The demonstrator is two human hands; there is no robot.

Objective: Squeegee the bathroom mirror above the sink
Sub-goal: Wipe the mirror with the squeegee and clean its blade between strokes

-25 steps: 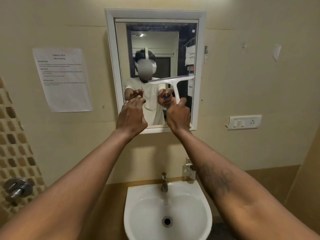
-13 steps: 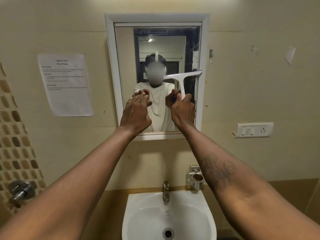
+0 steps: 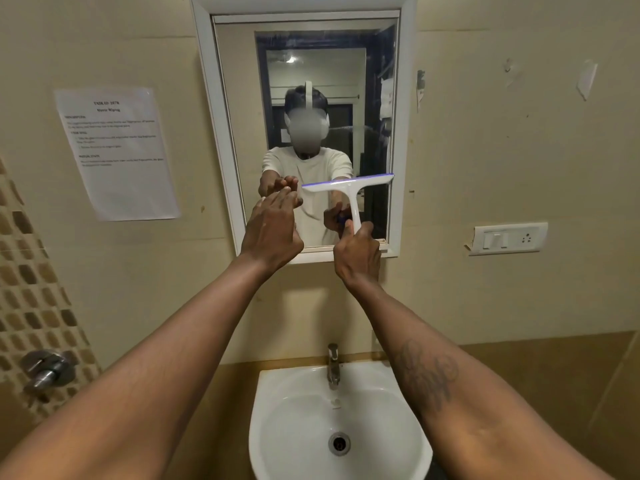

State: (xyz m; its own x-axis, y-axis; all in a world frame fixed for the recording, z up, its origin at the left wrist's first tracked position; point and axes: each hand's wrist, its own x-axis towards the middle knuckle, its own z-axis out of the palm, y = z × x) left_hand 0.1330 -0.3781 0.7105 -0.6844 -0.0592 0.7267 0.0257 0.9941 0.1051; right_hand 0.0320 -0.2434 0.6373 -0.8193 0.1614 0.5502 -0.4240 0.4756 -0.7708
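Above the sink [image 3: 341,410], one mirror [image 3: 242,133] in a white frame hangs on the wall, and both of the person's hands are raised to its lower part. One white squeegee [image 3: 349,192] is against the glass low on the mirror's right half, its blade roughly level and reaching close to the frame's right side, its handle pointing down. The right hand [image 3: 356,258] has its grip closed round the bottom of that handle, in front of the mirror's lower edge. The left hand [image 3: 272,233] is just left of the squeegee, not holding anything, fingers extended together toward the glass; whether the tips touch it cannot be told. One tap [image 3: 333,365] stands at the back of the sink, below the mirror. One printed sheet [image 3: 117,152] is stuck to the wall left of the mirror, and one switch plate [image 3: 507,239] sits to its right. One metal valve [image 3: 48,372] is on the tiled wall far to the lower left of the mirror.
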